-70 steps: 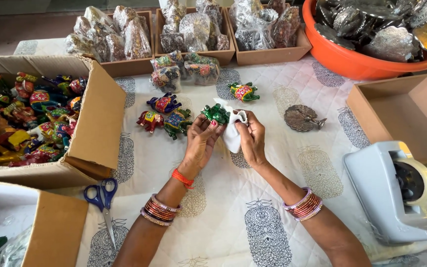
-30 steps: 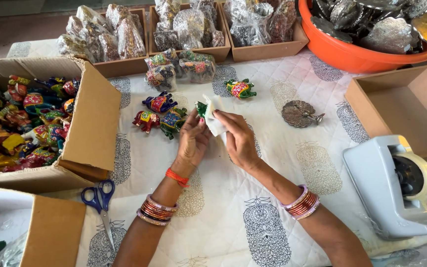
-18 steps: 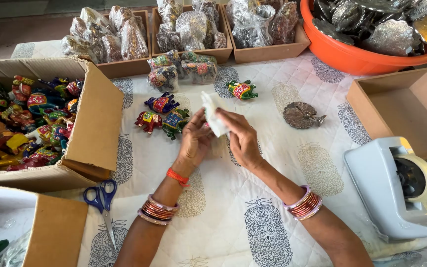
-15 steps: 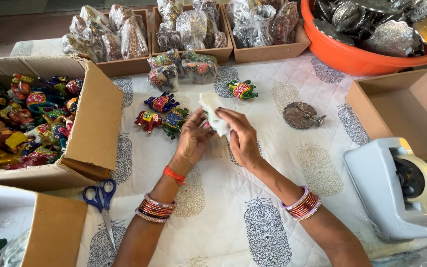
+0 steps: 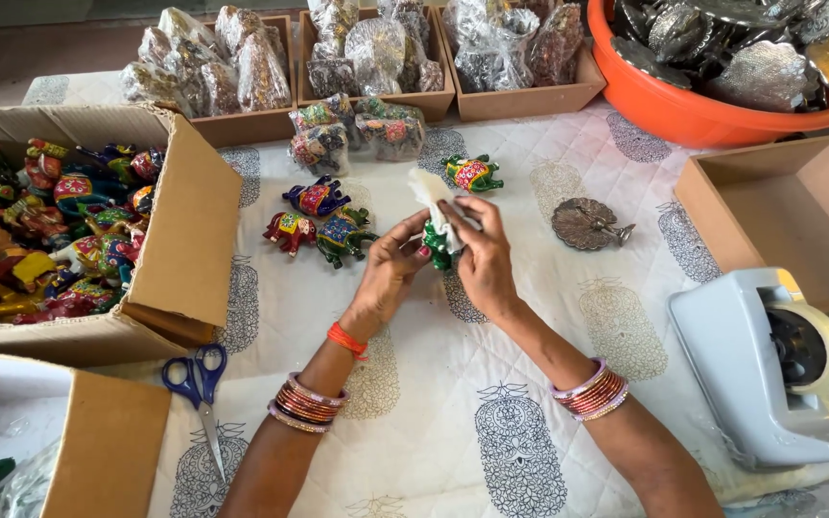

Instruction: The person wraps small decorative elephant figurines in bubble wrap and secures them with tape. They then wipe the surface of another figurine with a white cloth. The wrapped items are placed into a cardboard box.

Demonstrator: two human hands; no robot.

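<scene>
Held piece: a small green painted elephant figurine, raised just above the quilted cloth, between the two hands at the middle of the table.
Wrapping: a pale sheet of paper or thin plastic stands up from the figurine and leans up and to the left; I cannot tell which material it is.
Left hand: fingers curled in on the figurine's left side, fingertips touching it.
Right hand: closed around the figurine's right side and the lower edge of the sheet, thumb pressing on top.
Which is nearer: both hands touch it; the right covers more of it, the left only steadies.
Axis: figurine and sheet together run roughly upright, tipped away from the person; the figurine's own long axis is hidden by the fingers.
Close by: three loose painted elephants just left of the hands, another painted elephant just beyond them, and a dark metal disc ornament to the right.
Further out: an open carton of painted figurines at the left, blue-handled scissors near the left forearm, a tape dispenser at the right, trays of wrapped pieces along the far edge, and an orange tub at the far right.
</scene>
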